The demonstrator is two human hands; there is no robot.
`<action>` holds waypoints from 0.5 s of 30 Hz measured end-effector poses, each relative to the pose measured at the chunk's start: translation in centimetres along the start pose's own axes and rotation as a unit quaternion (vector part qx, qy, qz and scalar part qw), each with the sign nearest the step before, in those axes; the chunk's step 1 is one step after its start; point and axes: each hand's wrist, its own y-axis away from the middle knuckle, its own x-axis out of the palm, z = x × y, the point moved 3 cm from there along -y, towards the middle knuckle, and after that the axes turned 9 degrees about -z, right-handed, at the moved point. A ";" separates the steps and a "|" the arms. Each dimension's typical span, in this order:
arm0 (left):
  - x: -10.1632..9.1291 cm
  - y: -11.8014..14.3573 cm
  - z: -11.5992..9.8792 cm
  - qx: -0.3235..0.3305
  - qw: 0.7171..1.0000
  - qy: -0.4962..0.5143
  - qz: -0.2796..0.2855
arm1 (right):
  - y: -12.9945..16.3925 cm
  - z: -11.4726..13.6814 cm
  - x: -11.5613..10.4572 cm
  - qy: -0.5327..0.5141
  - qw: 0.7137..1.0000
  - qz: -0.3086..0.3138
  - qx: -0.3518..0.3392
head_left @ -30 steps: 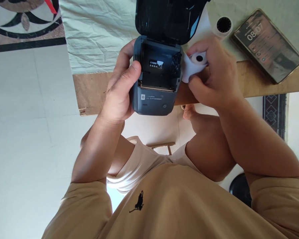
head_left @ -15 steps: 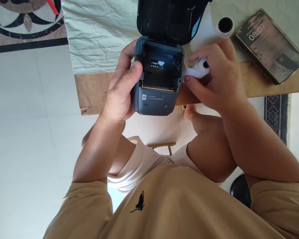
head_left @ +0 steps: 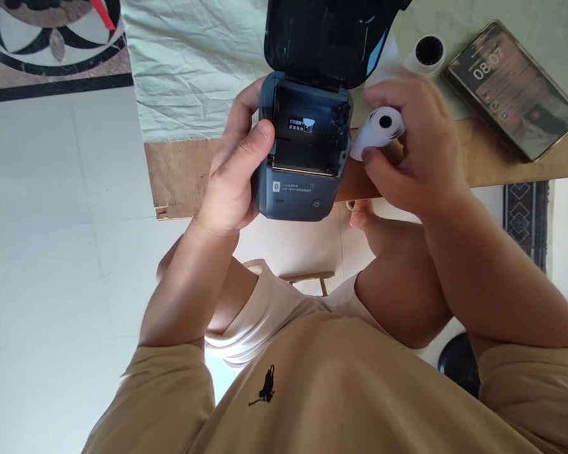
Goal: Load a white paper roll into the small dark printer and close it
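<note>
My left hand (head_left: 239,161) grips the left side of a dark blue label printer (head_left: 300,192), its thumb over the rim. The printer's black lid (head_left: 329,44) is swung up, and the bay inside holds no roll; a small printed sticker shows on its floor. Just right of the printer, my right hand (head_left: 416,148) has its thumb and fingers around a small white paper roll (head_left: 372,135). The roll's end, with a dark core hole, faces up and to the right. Whether the roll touches the printer's side I cannot tell.
A second white paper roll (head_left: 411,63) lies on the pale green cloth (head_left: 194,69) behind my right hand. To its right rests a phone (head_left: 514,94) with a lit screen. The wooden table edge (head_left: 180,167) runs below the cloth, above my legs.
The paper roll in my right hand has turned so its end shows more fully, and a loose paper edge no longer shows. The printer and left hand have shifted slightly right.
</note>
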 end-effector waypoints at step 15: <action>0.1 0.1 0.1 0.021 1.000 0.015 0.004 | 0.1 0.0 -0.6 -0.012 0.997 -0.077 -0.008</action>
